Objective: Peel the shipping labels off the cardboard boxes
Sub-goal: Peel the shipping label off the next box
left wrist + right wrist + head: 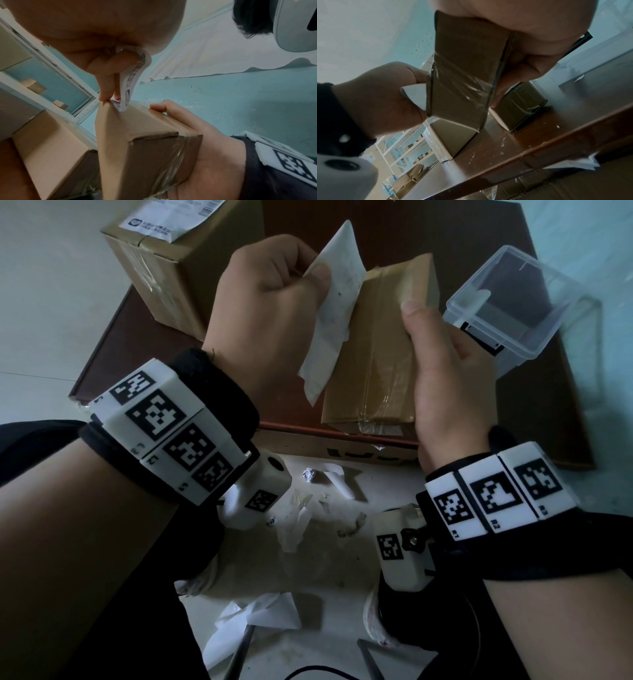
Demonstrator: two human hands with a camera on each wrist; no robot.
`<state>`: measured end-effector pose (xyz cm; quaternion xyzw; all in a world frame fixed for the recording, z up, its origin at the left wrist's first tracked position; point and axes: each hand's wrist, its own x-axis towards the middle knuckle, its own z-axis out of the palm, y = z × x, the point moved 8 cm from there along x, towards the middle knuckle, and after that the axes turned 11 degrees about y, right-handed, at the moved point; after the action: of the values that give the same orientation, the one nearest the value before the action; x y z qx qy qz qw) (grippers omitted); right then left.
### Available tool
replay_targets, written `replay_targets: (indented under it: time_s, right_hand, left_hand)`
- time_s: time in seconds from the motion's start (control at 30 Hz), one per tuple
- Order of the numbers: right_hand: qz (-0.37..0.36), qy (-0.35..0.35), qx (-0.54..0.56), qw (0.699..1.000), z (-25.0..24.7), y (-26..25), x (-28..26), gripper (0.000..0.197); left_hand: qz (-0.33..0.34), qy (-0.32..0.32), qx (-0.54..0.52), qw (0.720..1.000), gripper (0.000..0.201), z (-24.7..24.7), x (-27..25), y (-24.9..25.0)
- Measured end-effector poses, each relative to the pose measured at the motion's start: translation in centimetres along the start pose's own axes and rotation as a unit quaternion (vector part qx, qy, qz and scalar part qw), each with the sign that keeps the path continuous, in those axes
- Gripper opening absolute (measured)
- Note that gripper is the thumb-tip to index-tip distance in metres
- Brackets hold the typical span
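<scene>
Fingers (pixel 308 273) pinch curled white label (pixel 337 302) off taped box (pixel 380 344).

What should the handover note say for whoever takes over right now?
Left hand: pinching the white shipping label, mostly peeled; whether it is fully free of the box cannot be told.
Right hand: gripping the small taped box, held above the brown table.
Done: scraps of peeled paper lie on the floor.
Left: finish this peel, discard the label, then do the bigger box at the back left, label still on top.
</scene>
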<state>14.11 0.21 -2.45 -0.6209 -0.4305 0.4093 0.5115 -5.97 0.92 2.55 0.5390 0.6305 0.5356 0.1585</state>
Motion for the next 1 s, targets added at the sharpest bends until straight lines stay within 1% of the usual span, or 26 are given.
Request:
replay_targets:
  time_s: [0.1, 0.27, 0.53, 0.8, 0.9, 1.0]
  right_hand:
    - [-0.001, 0.000, 0.003, 1.000, 0.00, -0.04, -0.02, 0.036]
    - [-0.006, 0.001, 0.003, 1.000, -0.04, -0.16, -0.01, 0.030]
    - [-0.008, 0.004, -0.002, 1.000, -0.15, -0.13, 0.00, 0.039]
    - [-0.012, 0.004, -0.005, 1.000, -0.12, -0.13, 0.04, 0.040]
    - [-0.014, 0.002, -0.002, 1.000, -0.08, -0.13, 0.01, 0.037]
    - [-0.012, 0.004, -0.003, 1.000, -0.10, -0.09, 0.06, 0.042]
  left_hand:
    - [0.004, -0.004, 0.003, 1.000, 0.023, 0.08, -0.07, 0.09]
    - [0.005, -0.006, -0.006, 1.000, 0.019, 0.09, -0.12, 0.10]
    - [0.000, -0.007, -0.015, 1.000, 0.021, 0.04, -0.05, 0.14]
    - [-0.004, -0.014, -0.024, 1.000, 0.023, 0.00, -0.08, 0.17]
    - [-0.001, -0.017, -0.023, 1.000, 0.023, 0.02, -0.11, 0.22]
    - [-0.004, -0.014, -0.031, 0.999, 0.023, -0.01, -0.12, 0.20]
